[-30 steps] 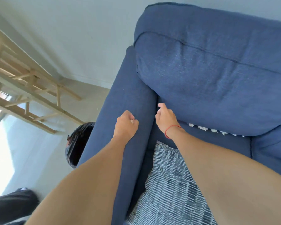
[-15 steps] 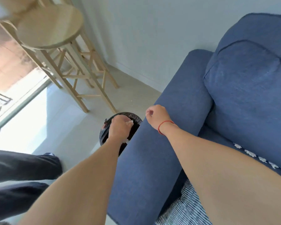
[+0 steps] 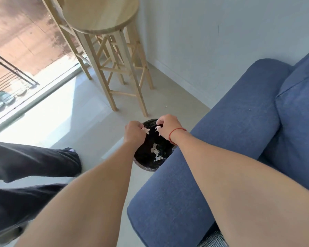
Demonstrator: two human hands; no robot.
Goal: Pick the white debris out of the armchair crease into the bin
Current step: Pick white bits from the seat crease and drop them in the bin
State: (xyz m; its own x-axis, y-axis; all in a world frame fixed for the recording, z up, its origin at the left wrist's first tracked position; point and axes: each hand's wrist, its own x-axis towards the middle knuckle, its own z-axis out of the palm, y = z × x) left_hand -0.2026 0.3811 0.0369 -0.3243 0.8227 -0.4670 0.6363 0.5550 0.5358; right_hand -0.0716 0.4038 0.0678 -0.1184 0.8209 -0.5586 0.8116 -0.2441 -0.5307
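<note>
Well, both hands are out over the bin [image 3: 141,157], which stands on the floor just beside the arm of the armchair [image 3: 221,139]. The left hand [image 3: 134,131] pinches a white scrap [image 3: 146,130] between thumb and fingertips. The right hand [image 3: 168,128], with a red thread [image 3: 175,133] round its wrist, pinches a second scrap [image 3: 157,129] the same way. The two bits hang close together above the black liner, and a pile of white debris [image 3: 155,151] already lies at the bottom.

From where I stand these scraps look ragged, thin and almost weightless, like torn paper or foam, though I cannot say which. I would expect them to crumple or tear rather than resist, so a light fingertip pinch on any edge should do, with no real squeeze needed. My guess is that the trouble lies in the letting go. Bits this light may cling to the skin or drift sideways onto the pale floor, so the fingers should spread low over the opening, perhaps with a small rub to shed them.

The crease of the chair is out of sight here, so I cannot tell how much is left in it. A wooden stool [image 3: 100,16] stands by the window.
</note>
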